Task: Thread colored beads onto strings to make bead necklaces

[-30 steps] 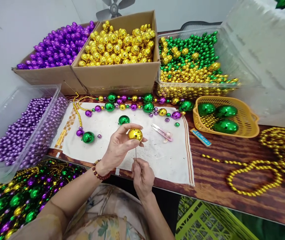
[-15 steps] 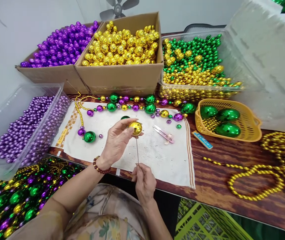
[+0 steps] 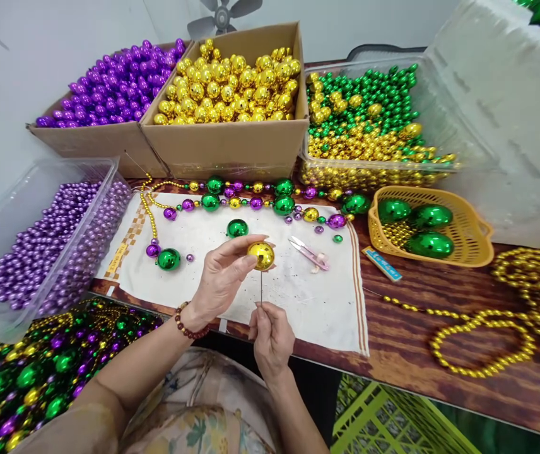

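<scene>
The shiny gold plastic ball (image 3: 260,255) is pinched by the left hand (image 3: 223,277) above the white cloth (image 3: 298,296), lower than half a second ago. The thin metal needle (image 3: 261,289) beneath it is pinched by the right hand (image 3: 270,334), with less length exposed.

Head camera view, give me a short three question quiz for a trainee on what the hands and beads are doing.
1. True or false: the left hand holds a gold ball.
2. What do the right hand fingers pinch?
A. pink snips
B. a thin needle
C. a green ball
3. Fill in: the yellow basket holds large ____ balls.

Key
1. True.
2. B, the thin needle runs up to the gold ball; the pink snips lie on the white cloth.
3. Green.
</scene>
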`<state>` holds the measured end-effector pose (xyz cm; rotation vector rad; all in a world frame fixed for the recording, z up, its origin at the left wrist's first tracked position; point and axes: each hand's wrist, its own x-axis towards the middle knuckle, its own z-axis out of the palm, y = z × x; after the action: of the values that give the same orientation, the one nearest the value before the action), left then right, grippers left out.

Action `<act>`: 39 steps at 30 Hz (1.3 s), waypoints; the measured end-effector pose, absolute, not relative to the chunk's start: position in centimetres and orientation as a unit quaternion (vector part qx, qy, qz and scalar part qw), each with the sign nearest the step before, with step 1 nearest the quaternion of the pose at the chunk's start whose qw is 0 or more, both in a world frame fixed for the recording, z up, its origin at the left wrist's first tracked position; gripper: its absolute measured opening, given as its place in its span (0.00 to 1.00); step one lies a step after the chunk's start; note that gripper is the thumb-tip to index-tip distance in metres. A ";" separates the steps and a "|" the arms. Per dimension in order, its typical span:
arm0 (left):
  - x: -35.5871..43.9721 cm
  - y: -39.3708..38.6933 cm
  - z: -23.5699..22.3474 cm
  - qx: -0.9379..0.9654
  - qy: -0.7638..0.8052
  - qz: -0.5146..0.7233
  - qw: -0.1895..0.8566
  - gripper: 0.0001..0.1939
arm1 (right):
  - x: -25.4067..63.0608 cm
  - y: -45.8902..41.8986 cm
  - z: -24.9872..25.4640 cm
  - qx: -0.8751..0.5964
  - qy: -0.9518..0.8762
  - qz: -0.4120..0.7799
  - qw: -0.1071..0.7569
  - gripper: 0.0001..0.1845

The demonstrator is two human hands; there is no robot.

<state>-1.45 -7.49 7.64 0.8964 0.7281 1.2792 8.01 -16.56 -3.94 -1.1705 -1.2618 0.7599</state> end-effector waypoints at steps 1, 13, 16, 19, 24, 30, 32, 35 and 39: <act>-1.5 -7.5 7.7 0.399 0.317 0.561 0.652 0.14 | 8.0 -16.5 -4.0 -0.501 -0.541 0.326 0.591 0.08; -1.9 -6.5 7.7 0.406 0.328 0.587 0.619 0.17 | 8.2 -17.4 -4.4 -0.497 -0.563 0.338 0.567 0.08; -1.9 -6.1 7.8 0.400 0.328 0.585 0.625 0.16 | 8.3 -17.7 -4.5 -0.505 -0.573 0.316 0.562 0.08; -1.7 -5.9 8.1 0.390 0.320 0.579 0.640 0.17 | 8.3 -17.7 -4.6 -0.504 -0.572 0.309 0.569 0.08; -1.3 -5.9 7.8 0.406 0.311 0.581 0.633 0.17 | 8.2 -17.5 -4.9 -0.482 -0.575 0.298 0.590 0.08; -0.7 -7.1 6.9 0.470 0.308 0.587 0.582 0.17 | 7.8 -17.0 -4.0 -0.508 -0.544 0.348 0.570 0.08; -0.5 -7.5 7.0 0.476 0.308 0.580 0.586 0.17 | 7.7 -16.7 -3.7 -0.509 -0.541 0.354 0.569 0.08; -1.1 -6.9 7.3 0.491 0.335 0.549 0.588 0.15 | 8.3 -16.5 -3.7 -0.507 -0.548 0.367 0.555 0.09; -3.6 -2.5 6.8 0.541 0.424 0.544 0.481 0.14 | 10.0 -16.6 -4.1 -0.535 -0.564 0.390 0.494 0.10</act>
<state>-3.65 -2.55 6.83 1.3204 1.0338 1.3278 10.03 -16.60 -4.14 -1.2973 -1.3678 0.9461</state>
